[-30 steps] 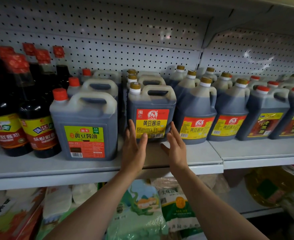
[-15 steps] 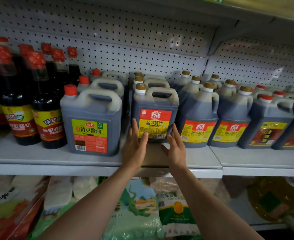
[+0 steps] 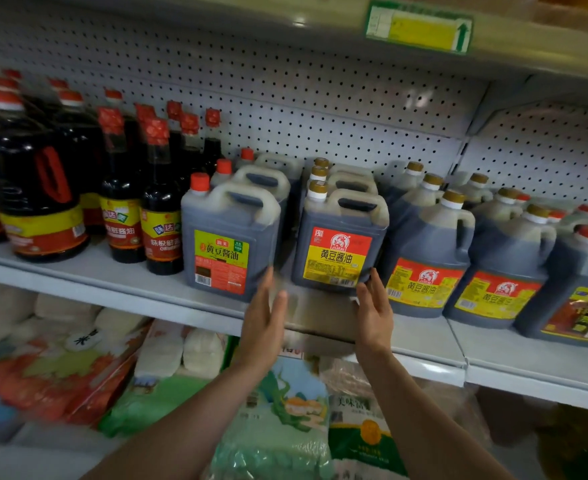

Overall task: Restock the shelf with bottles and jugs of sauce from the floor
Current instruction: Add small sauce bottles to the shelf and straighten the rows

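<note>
Both your hands are spread, fingers straight, holding nothing. The jug (image 3: 339,251) with the red and yellow label stands upright near the front edge of the shelf (image 3: 119,289), just beyond your fingertips. Your right hand (image 3: 374,311) reaches its lower right corner, perhaps touching; your left hand (image 3: 263,313) lies slightly lower left, blurred, between this jug and its green-labelled neighbour (image 3: 228,244).

This is a grocery shop aisle. A white metal shelf (image 3: 78,271) with a pegboard back panel (image 3: 320,109) carries rows of identical soy sauce jugs (image 3: 337,244) and bottles (image 3: 161,209), labels facing out. A price tag (image 3: 420,27) hangs on the shelf edge above, and bagged goods (image 3: 278,427) fill the shelf below.
</note>
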Demonstrator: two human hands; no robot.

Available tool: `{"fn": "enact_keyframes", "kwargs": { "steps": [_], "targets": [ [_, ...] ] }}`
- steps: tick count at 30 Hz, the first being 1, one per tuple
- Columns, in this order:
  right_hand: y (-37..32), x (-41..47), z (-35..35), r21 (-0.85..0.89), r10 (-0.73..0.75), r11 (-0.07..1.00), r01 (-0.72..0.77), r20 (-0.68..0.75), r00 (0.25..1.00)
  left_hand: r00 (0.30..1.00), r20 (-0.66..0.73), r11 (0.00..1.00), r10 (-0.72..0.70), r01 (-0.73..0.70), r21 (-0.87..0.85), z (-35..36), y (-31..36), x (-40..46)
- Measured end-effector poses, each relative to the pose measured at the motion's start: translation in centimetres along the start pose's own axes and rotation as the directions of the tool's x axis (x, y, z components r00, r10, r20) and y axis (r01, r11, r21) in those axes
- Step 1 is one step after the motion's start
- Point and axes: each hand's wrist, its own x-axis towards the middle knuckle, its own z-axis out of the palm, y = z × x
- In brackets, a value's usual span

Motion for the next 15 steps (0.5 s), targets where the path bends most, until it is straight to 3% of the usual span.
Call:
{"fn": "enact_keyframes", "kwargs": {
  "steps": [3,6,8,11,15],
  "targets": [
    [-0.8,-0.7,0.4,0.005,0.011,1.000,-0.011,-0.031,0.999,0.982,-0.180,0.998,0.062,-0.056,0.038,-3.2,0.3,-1.0],
    [-1.2,-3.1,2.2,0.010,0.034,0.999,-0.033,-0.059,0.998,0.906,-0.421,0.999,0.044,-0.032,0.035,-6.9,0.6,0.0],
    [-1.0,-5.6,4.2,0.007,0.035,0.999,-0.035,0.062,0.997,0.866,-0.499,0.998,0.025,0.010,0.066,-9.5,0.2,1.3],
    [-0.4,-8.5,8.2,-0.002,0.001,1.000,-0.001,0.281,0.960,0.904,-0.426,0.992,-0.029,0.079,0.100,-12.2,-0.5,3.1],
    [-0.2,-9.7,12.5,0.018,0.043,0.999,-0.051,0.300,0.953,0.976,-0.190,0.981,-0.110,0.137,0.134,-14.1,-0.5,4.7]
  ]
}}
